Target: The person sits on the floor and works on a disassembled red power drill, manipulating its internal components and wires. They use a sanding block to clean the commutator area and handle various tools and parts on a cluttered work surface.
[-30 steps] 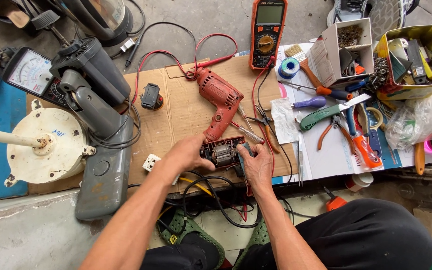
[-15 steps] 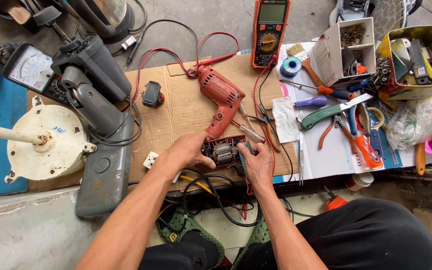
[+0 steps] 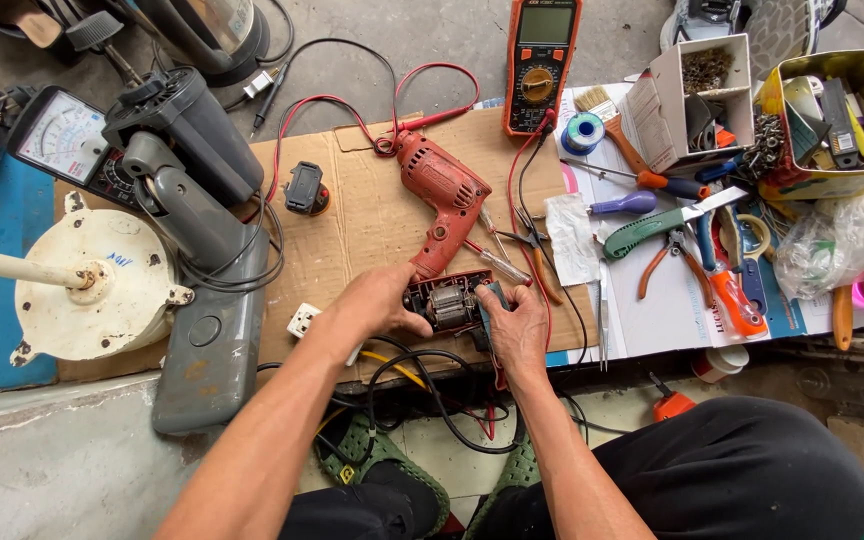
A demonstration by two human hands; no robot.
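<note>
A concrete floor carries a sheet of cardboard (image 3: 352, 215) as the work surface, crowded with tools and cables.

The left hand (image 3: 377, 300) curls its fingers against the left end of the opened motor (image 3: 447, 303), which lies on the cardboard's near edge; the right hand (image 3: 512, 320) closes on the motor's right end, fingers pinching a dark part there. So both grips are pressed on the motor, not spread. Its copper winding shows between the hands.

Just beyond, touching or nearly so, lies the red drill (image 3: 442, 205). A screwdriver (image 3: 497, 262) and small pliers (image 3: 532, 245) lie just right of it. Black, yellow and red wires (image 3: 422, 385) loop under the wrists and off the edge.

Risks, as I judge them: the motor sits near the cardboard's edge, so a hard tug could send it or a loose small part down among the wires. A wrist could snag a loop and drag something. Fingers pressed on exposed winding could nick fine wire.
</note>
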